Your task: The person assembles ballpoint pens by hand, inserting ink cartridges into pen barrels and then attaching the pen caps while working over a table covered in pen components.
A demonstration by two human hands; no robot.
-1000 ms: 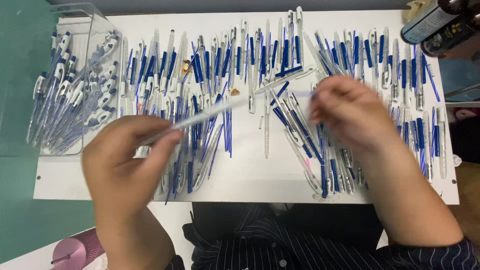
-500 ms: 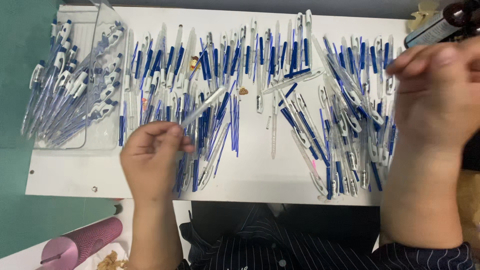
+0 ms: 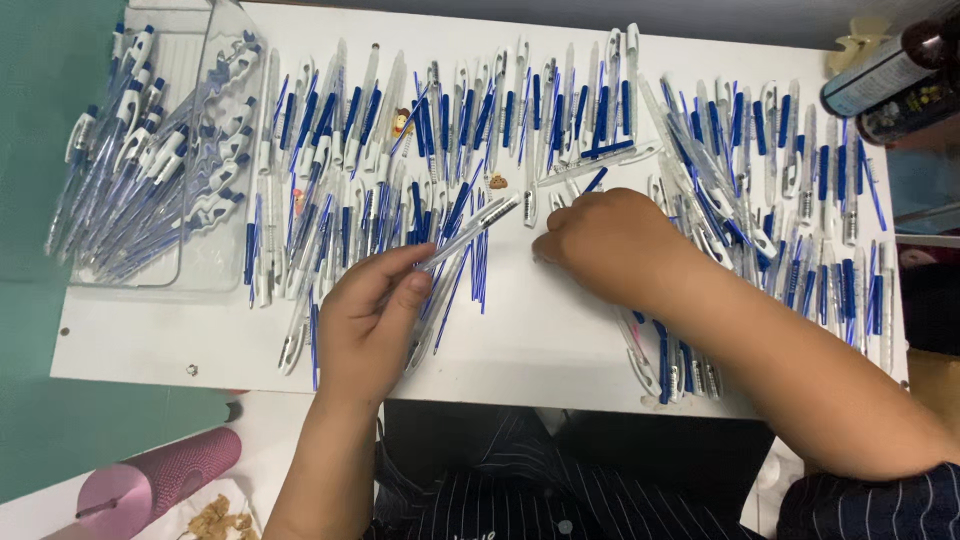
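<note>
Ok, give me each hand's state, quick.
Left hand: closed on a clear pen barrel.
Right hand: curled on the pen parts; grip cannot be told.

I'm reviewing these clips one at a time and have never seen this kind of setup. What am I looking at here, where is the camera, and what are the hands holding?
There is no machine here: these are one person's two bare hands, filmed by a camera worn on the head and looking down. The left hand holds a clear pen barrel by its lower end, slanting up to the right. The right hand rests curled, knuckles up, on the white board; whether it grips anything is hidden. Many blue and white pen parts lie spread over the board. At the left, a clear plastic tray holds finished pens. A pink cylinder lies at lower left, and dark bottles sit at the top right corner.
</note>
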